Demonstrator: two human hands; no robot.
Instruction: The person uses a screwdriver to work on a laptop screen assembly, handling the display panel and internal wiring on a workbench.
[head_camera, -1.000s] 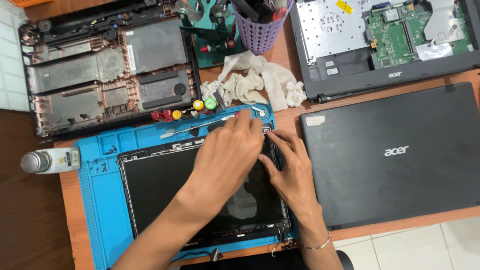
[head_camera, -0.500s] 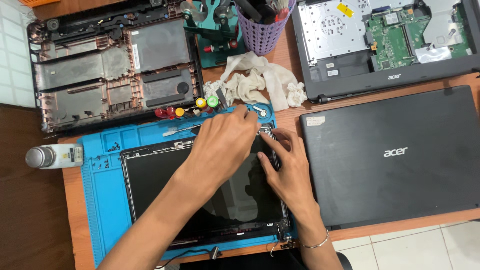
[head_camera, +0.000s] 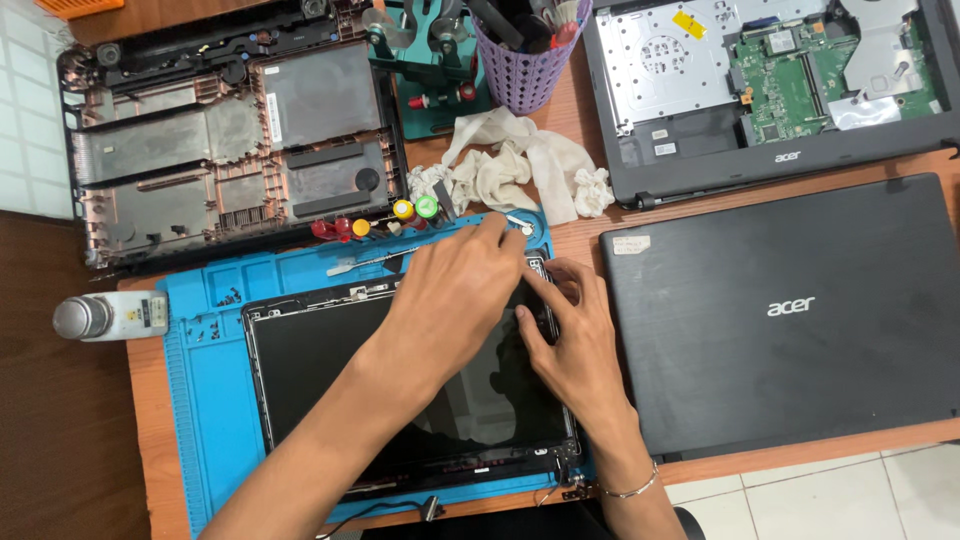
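Hands, left hand (head_camera: 455, 290), right hand (head_camera: 570, 345), pressing screen panel (head_camera: 320, 370), on blue mat (head_camera: 205, 400)

Left hand (head_camera: 455, 290) palm-down, fingers extended; right hand (head_camera: 570, 340) curled beside it.

screen's top-right corner (head_camera: 535, 275) — hidden by hands
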